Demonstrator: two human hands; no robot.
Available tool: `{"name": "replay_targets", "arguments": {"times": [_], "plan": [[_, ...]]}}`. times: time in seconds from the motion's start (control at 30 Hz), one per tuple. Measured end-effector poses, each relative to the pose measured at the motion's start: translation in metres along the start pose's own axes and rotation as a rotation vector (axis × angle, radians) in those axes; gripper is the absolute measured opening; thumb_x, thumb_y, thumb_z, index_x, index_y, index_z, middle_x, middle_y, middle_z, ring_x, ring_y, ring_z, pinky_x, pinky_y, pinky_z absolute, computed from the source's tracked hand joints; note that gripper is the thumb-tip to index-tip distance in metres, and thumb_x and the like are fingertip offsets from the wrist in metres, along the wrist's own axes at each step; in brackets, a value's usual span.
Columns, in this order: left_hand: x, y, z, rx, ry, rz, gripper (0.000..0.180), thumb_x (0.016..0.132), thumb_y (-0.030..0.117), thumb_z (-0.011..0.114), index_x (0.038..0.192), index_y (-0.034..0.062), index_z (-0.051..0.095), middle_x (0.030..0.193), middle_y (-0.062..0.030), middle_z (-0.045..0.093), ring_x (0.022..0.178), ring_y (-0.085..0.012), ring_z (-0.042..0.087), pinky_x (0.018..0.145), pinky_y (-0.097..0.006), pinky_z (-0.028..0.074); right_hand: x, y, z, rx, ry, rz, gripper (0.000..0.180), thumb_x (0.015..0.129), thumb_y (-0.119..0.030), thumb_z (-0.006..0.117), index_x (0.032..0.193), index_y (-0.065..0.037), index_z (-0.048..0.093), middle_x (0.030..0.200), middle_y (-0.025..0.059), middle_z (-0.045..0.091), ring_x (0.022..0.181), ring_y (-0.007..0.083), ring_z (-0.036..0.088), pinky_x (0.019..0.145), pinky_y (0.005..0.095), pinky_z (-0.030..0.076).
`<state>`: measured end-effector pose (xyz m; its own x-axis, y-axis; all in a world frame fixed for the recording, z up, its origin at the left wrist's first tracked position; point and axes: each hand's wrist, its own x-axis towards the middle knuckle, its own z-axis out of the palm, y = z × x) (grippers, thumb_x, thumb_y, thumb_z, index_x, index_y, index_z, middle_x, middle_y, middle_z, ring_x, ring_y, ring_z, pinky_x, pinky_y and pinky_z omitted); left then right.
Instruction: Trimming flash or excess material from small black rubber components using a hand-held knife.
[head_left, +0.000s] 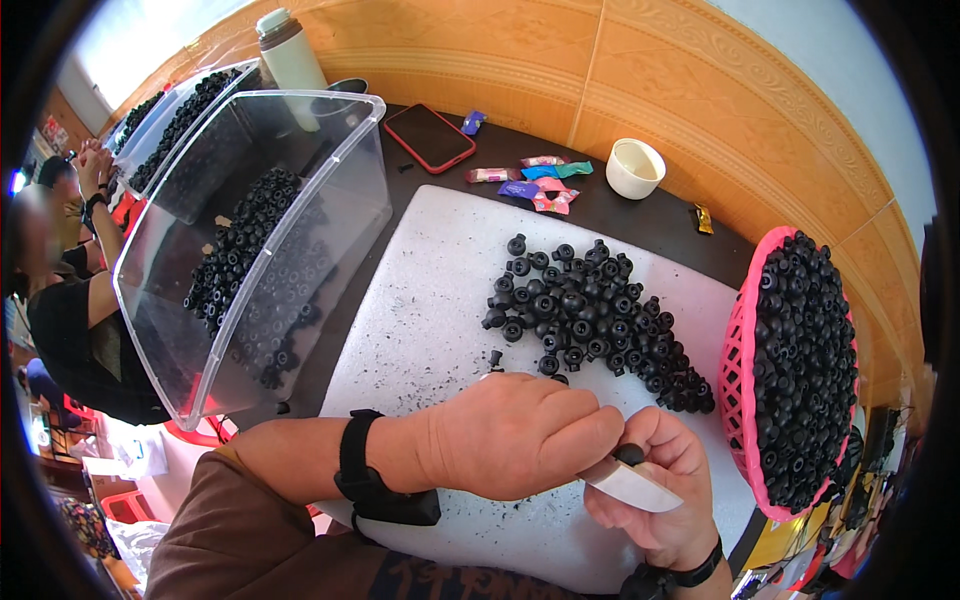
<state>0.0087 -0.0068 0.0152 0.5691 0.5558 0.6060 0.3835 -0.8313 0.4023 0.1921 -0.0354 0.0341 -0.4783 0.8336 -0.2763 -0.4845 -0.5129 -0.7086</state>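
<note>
My left hand (530, 430) is closed in a fist, and a short knife (640, 488) juts from it, its handle hidden inside the fingers. Pinched in my right hand (665, 500) is a small round black rubber-like part (628, 455), touching or very near the blade. Both hands are over the near right of a white foam board (400, 300). Just beyond them lies a pile of similar knobbed black parts (580, 300). Small black trimmings are scattered on the board.
A clear plastic bin (240, 330) of black parts stands left; a pink basket (737, 375), heaped with them, stands right. Behind are a phone (430, 138), wrapped sweets (540, 188), a white cup (635, 168) and a bottle (292, 60). Another person (85, 330) sits far left.
</note>
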Motion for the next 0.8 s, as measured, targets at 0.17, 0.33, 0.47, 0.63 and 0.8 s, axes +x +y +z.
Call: {"name": "replay_targets", "arguments": {"times": [0.17, 0.33, 0.47, 0.63, 0.8], "plan": [[0.0, 0.0, 0.0, -0.013, -0.006, -0.015, 0.037, 0.061, 0.017, 0.066, 0.092, -0.0001, 0.055, 0.066, -0.0043, 0.05, 0.052, -0.0186, 0.054, 0.043, -0.029, 0.041, 0.0, 0.0, 0.0, 0.012, -0.024, 0.017, 0.022, 0.079, -0.015, 0.061, 0.083, -0.001, 0.045, 0.069, 0.0118, 0.054, 0.045, 0.0165, 0.049, 0.04, 0.0273, 0.039], [0.002, 0.001, 0.0, -0.047, 0.008, -0.013, 0.037, 0.062, 0.017, 0.065, 0.092, 0.0, 0.055, 0.065, -0.0042, 0.049, 0.051, -0.0187, 0.053, 0.042, -0.028, 0.041, 0.0, 0.0, -0.001, -0.003, -0.032, 0.035, 0.023, 0.079, -0.015, 0.062, 0.083, -0.001, 0.045, 0.068, 0.0119, 0.053, 0.046, 0.0175, 0.05, 0.04, 0.0282, 0.04], [0.0, 0.002, 0.0, 0.02, 0.029, 0.034, 0.037, 0.063, 0.017, 0.065, 0.093, -0.0006, 0.054, 0.066, -0.0038, 0.05, 0.051, -0.0184, 0.053, 0.042, -0.028, 0.042, -0.001, 0.0, 0.007, 0.043, -0.025, 0.017, 0.022, 0.078, -0.013, 0.062, 0.083, 0.0, 0.045, 0.069, 0.0119, 0.053, 0.048, 0.0184, 0.051, 0.041, 0.0289, 0.04], [-0.001, -0.005, 0.004, 0.005, -0.058, -0.081, 0.033, 0.066, 0.014, 0.065, 0.095, 0.0007, 0.054, 0.069, -0.0065, 0.054, 0.054, -0.0206, 0.055, 0.045, -0.028, 0.044, -0.008, -0.004, 0.003, -0.428, -0.32, 0.015, 0.025, 0.076, -0.015, 0.065, 0.083, 0.003, 0.049, 0.076, 0.0162, 0.057, 0.051, 0.0191, 0.052, 0.043, 0.0294, 0.042], [0.0, -0.012, -0.005, -0.251, 0.177, -0.302, 0.031, 0.069, 0.001, 0.067, 0.097, 0.0037, 0.053, 0.074, -0.0102, 0.059, 0.061, -0.0249, 0.06, 0.052, -0.031, 0.046, -0.002, -0.004, 0.001, -0.058, 0.0, -0.003, 0.024, 0.076, -0.014, 0.066, 0.086, 0.0, 0.05, 0.066, 0.01, 0.053, 0.042, 0.0155, 0.046, 0.041, 0.028, 0.041]]}}
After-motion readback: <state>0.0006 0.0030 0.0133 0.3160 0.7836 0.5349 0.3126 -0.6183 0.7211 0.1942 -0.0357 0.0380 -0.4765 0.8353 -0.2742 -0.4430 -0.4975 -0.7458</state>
